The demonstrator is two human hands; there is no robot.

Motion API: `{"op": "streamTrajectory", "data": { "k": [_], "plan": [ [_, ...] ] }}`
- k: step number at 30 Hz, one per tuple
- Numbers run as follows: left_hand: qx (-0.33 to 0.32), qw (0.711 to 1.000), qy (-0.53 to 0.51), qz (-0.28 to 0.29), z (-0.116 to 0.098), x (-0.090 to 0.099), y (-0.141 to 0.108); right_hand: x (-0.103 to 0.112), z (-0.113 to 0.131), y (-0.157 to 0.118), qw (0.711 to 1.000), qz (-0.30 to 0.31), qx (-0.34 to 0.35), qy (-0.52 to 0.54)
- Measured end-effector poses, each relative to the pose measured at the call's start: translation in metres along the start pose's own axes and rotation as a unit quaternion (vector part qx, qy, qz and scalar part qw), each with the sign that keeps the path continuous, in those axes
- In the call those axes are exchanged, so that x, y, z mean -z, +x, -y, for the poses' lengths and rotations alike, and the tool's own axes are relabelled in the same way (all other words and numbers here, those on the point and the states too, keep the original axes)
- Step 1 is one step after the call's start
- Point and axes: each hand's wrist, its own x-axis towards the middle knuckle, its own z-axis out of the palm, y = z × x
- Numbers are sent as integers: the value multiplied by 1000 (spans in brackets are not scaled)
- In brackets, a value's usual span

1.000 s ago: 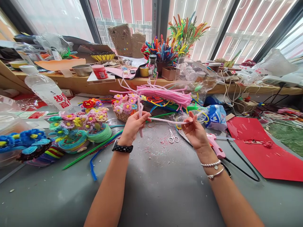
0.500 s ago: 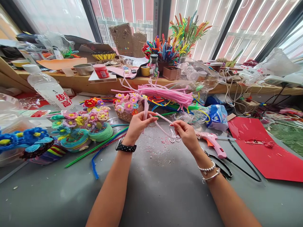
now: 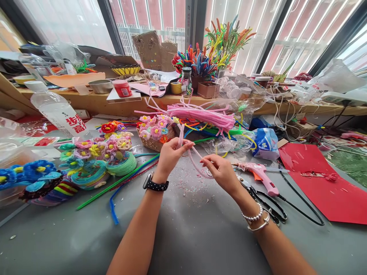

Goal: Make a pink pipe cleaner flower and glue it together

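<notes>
Above the middle of the grey table, a pale pink pipe cleaner (image 3: pixel 196 163) bends in a loop between my two hands. My left hand (image 3: pixel 172 156) pinches it between thumb and fingers, and a folded length stands up from that grip. The fingers of my right hand (image 3: pixel 219 170) are closed on another stretch of it, a little to the right. Behind my hands lies a bundle of pink pipe cleaners (image 3: pixel 203 116). Just beyond my left hand stands a woven basket (image 3: pixel 151 144) of pink pipe-cleaner flowers (image 3: pixel 155 128). Small scissors are mostly hidden behind my right hand.
On the right are a pink glue gun (image 3: pixel 262 175), black-handled scissors (image 3: pixel 269 204) and red card (image 3: pixel 323 183). To the left, finished flower pots (image 3: pixel 120 164), a tilted bottle (image 3: pixel 59 110) and a green pipe cleaner (image 3: pixel 117 182). A cluttered ledge (image 3: pixel 155 101) runs behind.
My right hand has moved slightly left and down, closer to my left hand. The pipe cleaner's loop between them hangs narrower. The view has shifted a little.
</notes>
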Motion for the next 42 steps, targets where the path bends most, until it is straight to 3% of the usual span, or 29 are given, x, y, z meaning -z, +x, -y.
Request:
{"op": "streamTrajectory", "data": {
  "k": [3,9,13,17,22,26,31,37,42],
  "plan": [
    [-8,1000,9,-9,1,-1,1,2,2,1,999,52,7,-5],
    [35,999,-19,6,-2,-2,0,3,4,-1,988,149,-24,-24],
    [49,998,-33,-2,-3,-2,-1,-1,1,-2,986,141,-22,-83],
    [42,998,-43,0,-1,2,-1,-1,0,-1,987,145,-3,-73],
    [37,998,-49,-23,1,7,1,5,-4,2,995,68,11,-68],
    [23,998,-40,-31,1,8,1,8,-5,1,997,74,-30,-20],
    [3,999,-40,-27,3,11,1,10,-6,1,999,29,-14,-31],
    [8,999,-27,-17,1,14,1,15,-11,2,993,-14,42,-107],
    [37,999,-21,-1,-1,15,2,18,-13,1,971,30,72,-227]
  ]
}}
